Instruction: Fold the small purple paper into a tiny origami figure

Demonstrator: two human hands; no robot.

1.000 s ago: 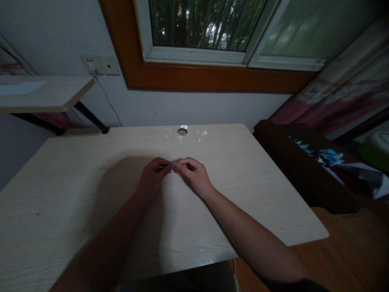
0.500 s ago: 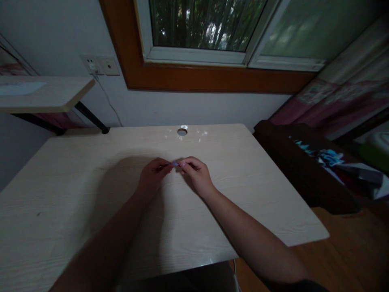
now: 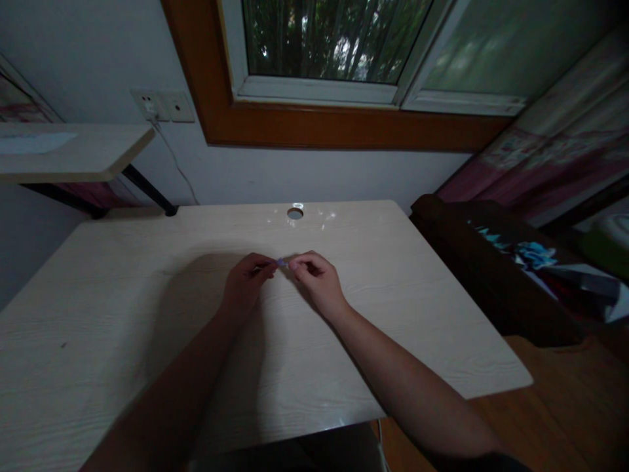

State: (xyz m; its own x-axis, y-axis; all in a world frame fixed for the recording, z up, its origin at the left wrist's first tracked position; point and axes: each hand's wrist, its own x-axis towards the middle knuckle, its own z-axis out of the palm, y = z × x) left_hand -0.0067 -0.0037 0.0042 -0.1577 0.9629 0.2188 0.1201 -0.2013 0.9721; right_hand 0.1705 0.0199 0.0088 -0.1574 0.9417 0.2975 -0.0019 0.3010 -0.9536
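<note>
My left hand (image 3: 247,280) and my right hand (image 3: 317,280) meet over the middle of a pale wooden table (image 3: 122,314). Both hands are closed in a pinch on a tiny bluish-purple object (image 3: 280,262) held between their fingertips, just above the tabletop. The object is too small and dim to name. Both forearms stretch forward from the near edge of the table.
A round cable hole (image 3: 295,212) sits near the table's far edge. A window with a brown frame (image 3: 314,128) is above it. A shelf (image 3: 73,154) and wall sockets (image 3: 162,105) are at the left. A dark sofa (image 3: 496,275) with clutter stands at the right.
My right hand's fingertips have drawn slightly to the right and up, opening a small gap in which the tiny object shows. Otherwise the hands stay in place.
</note>
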